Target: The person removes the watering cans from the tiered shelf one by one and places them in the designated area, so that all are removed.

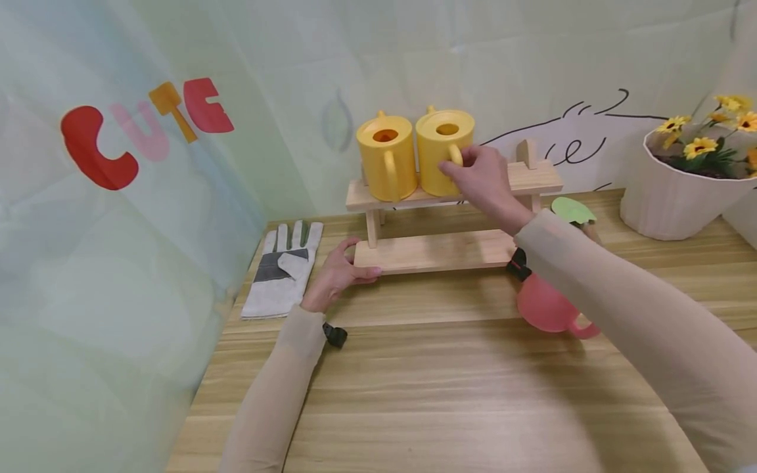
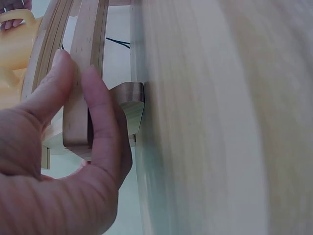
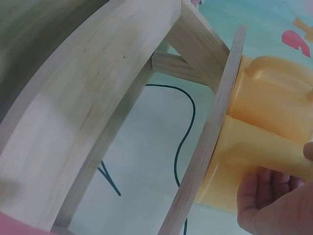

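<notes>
Two yellow watering cans stand side by side on the upper shelf of a two-tier wooden rack (image 1: 437,253). My right hand (image 1: 485,177) holds the handle of the right watering can (image 1: 433,154); in the right wrist view its fingers (image 3: 266,188) curl behind that handle. The left watering can (image 1: 372,167) is close beside it, handle facing me. At the rack's lower left end, my left hand (image 1: 338,272) grips the lower shelf board. The left wrist view shows the thumb (image 2: 54,85) on one face of the board and the fingers on the other.
A grey and white work glove (image 1: 278,276) lies left of the rack. Under my right forearm sits a pink watering can (image 1: 544,305), partly hidden, near a green leaf-shaped piece (image 1: 573,210). A white pot (image 1: 662,197) of yellow flowers stands at the right. Behind hangs a printed cloth.
</notes>
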